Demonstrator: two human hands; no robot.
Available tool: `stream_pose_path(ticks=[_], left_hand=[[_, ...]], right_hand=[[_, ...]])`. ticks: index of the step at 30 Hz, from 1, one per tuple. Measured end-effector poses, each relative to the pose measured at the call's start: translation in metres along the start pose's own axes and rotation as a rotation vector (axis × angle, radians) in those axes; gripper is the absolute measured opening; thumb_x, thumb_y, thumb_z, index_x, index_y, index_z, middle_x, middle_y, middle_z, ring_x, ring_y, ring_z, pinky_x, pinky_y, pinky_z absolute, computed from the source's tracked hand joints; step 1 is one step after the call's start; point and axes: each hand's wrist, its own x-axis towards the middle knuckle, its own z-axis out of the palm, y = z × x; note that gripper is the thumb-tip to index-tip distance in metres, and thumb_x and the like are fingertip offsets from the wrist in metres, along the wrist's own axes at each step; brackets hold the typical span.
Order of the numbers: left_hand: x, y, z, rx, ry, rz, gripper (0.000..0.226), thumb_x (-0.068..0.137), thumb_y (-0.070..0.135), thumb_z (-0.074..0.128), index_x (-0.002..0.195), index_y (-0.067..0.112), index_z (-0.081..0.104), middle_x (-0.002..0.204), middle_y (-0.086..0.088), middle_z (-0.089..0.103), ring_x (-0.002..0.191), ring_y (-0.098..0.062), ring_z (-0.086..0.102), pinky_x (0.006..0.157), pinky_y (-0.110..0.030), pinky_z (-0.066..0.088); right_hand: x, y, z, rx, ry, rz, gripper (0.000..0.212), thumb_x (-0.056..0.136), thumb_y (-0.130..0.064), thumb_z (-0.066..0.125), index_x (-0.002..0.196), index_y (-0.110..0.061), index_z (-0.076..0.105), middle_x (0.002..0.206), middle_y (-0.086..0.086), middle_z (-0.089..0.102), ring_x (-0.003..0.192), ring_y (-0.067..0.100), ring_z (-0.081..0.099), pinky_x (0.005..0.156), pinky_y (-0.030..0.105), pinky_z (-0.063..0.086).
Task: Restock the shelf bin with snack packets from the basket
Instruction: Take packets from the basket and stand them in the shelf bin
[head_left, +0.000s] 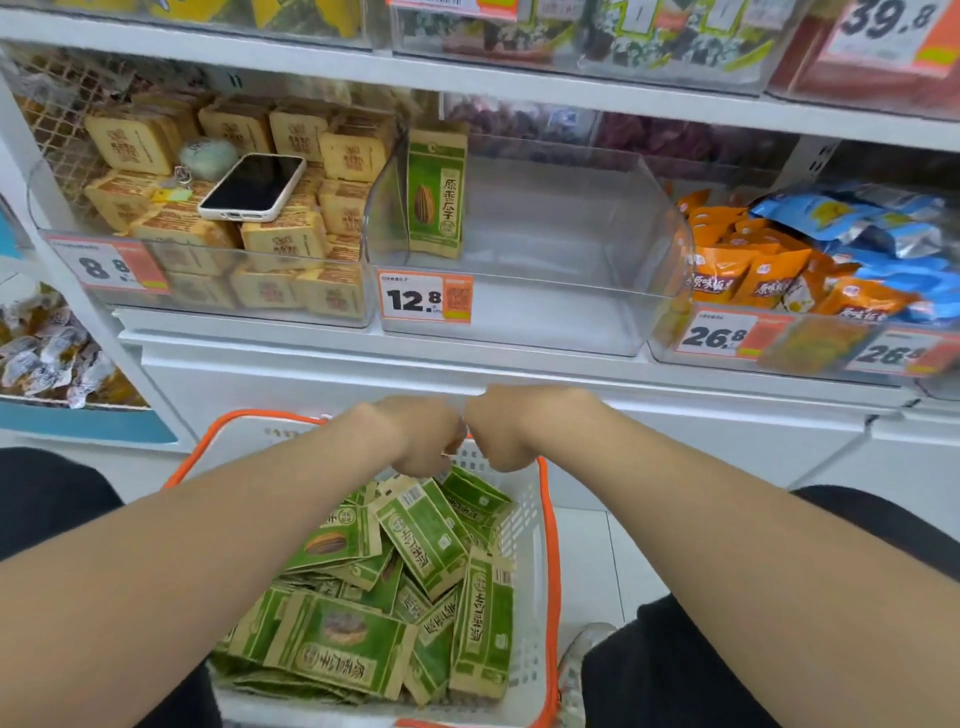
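A white basket with an orange rim sits between my knees, holding several green snack packets in a loose heap. Both my hands reach down into its far end, side by side. My left hand touches the top packets. My right hand hangs by the basket's far wall. The fingers of both point down and are hidden behind the hands. On the shelf above, the clear bin with the 12.8 price tag holds one green packet standing upright at its left side.
The left bin holds tan packets with a phone and a keyring lying on top. The right bin is full of orange and blue packets. More bins sit on the shelf above. A white cabinet front stands behind the basket.
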Motion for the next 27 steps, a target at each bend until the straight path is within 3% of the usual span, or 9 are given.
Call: stream_pose_path(ticks=[3, 6, 8, 10, 13, 18, 21, 24, 27], left_hand=[[0.011, 0.016, 0.023, 0.107, -0.13, 0.047, 0.024, 0.104, 0.024, 0.044, 0.104, 0.019, 0.067, 0.113, -0.004, 0.065, 0.097, -0.024, 0.06, 0.094, -0.045, 0.057], [0.02, 0.025, 0.045, 0.168, -0.218, 0.082, 0.033, 0.105, 0.018, 0.046, 0.133, 0.015, 0.064, 0.131, -0.006, 0.063, 0.113, -0.026, 0.062, 0.1, -0.041, 0.054], [0.026, 0.027, 0.059, 0.201, -0.25, 0.091, 0.033, 0.1, 0.005, 0.052, 0.13, 0.014, 0.063, 0.124, -0.005, 0.064, 0.105, -0.024, 0.065, 0.088, -0.036, 0.058], [0.03, 0.028, 0.072, 0.236, -0.261, 0.111, 0.044, 0.095, 0.0, 0.058, 0.136, 0.016, 0.059, 0.132, -0.005, 0.06, 0.116, -0.025, 0.061, 0.086, -0.034, 0.055], [0.029, 0.032, 0.085, 0.262, -0.28, 0.138, 0.068, 0.092, 0.006, 0.072, 0.152, 0.021, 0.045, 0.159, -0.01, 0.037, 0.149, -0.035, 0.034, 0.112, -0.046, 0.046], [0.028, 0.033, 0.1, 0.405, -0.261, 0.154, 0.097, 0.082, 0.028, 0.089, 0.159, 0.017, 0.03, 0.166, -0.017, 0.02, 0.154, -0.043, 0.02, 0.121, -0.054, 0.034], [0.037, 0.029, 0.11, 0.407, -0.14, 0.204, 0.08, 0.087, 0.019, 0.082, 0.153, 0.012, 0.037, 0.163, -0.017, 0.034, 0.151, -0.039, 0.032, 0.121, -0.056, 0.034], [0.042, 0.027, 0.108, 0.334, -0.101, 0.226, 0.045, 0.087, 0.016, 0.081, 0.124, 0.015, 0.056, 0.134, -0.007, 0.064, 0.13, -0.03, 0.056, 0.12, -0.056, 0.031], [0.041, 0.023, 0.103, 0.116, -0.188, 0.173, 0.039, 0.087, 0.009, 0.081, 0.114, 0.017, 0.055, 0.119, -0.004, 0.066, 0.112, -0.027, 0.062, 0.103, -0.046, 0.05]], right_hand=[[0.005, -0.008, 0.022, -0.033, -0.021, -0.006, 0.032, 0.094, -0.004, 0.054, 0.068, -0.018, 0.043, 0.073, 0.0, 0.05, 0.07, 0.023, 0.056, 0.064, 0.034, 0.049], [0.006, -0.012, 0.035, -0.039, -0.065, -0.029, 0.029, 0.095, -0.005, 0.054, 0.071, -0.019, 0.043, 0.077, 0.001, 0.048, 0.071, 0.024, 0.056, 0.067, 0.036, 0.052], [0.005, -0.011, 0.042, -0.045, -0.074, -0.039, 0.029, 0.095, -0.004, 0.053, 0.071, -0.017, 0.042, 0.076, 0.001, 0.048, 0.065, 0.021, 0.05, 0.06, 0.033, 0.046], [0.004, -0.009, 0.047, -0.055, -0.084, -0.042, 0.031, 0.097, -0.005, 0.053, 0.072, -0.019, 0.04, 0.077, 0.0, 0.049, 0.062, 0.017, 0.047, 0.054, 0.028, 0.041], [0.0, -0.01, 0.048, -0.059, -0.092, -0.046, 0.037, 0.101, -0.005, 0.051, 0.073, -0.021, 0.033, 0.079, -0.001, 0.048, 0.062, 0.013, 0.043, 0.055, 0.025, 0.04], [-0.001, -0.012, 0.039, -0.015, -0.034, -0.045, 0.039, 0.099, 0.001, 0.051, 0.072, -0.019, 0.031, 0.076, -0.003, 0.038, 0.059, 0.008, 0.032, 0.071, 0.036, 0.048], [0.001, -0.015, 0.034, -0.005, -0.02, -0.043, 0.032, 0.097, 0.002, 0.05, 0.074, -0.017, 0.038, 0.075, -0.003, 0.035, 0.059, 0.005, 0.03, 0.068, 0.035, 0.047], [0.007, -0.017, 0.034, -0.026, -0.036, -0.058, 0.029, 0.095, 0.001, 0.052, 0.074, -0.017, 0.044, 0.078, 0.0, 0.046, 0.062, 0.011, 0.044, 0.055, 0.028, 0.042], [0.011, -0.018, 0.034, -0.035, -0.065, -0.056, 0.029, 0.096, -0.001, 0.053, 0.075, -0.017, 0.041, 0.08, 0.0, 0.044, 0.064, 0.012, 0.045, 0.06, 0.03, 0.046]])
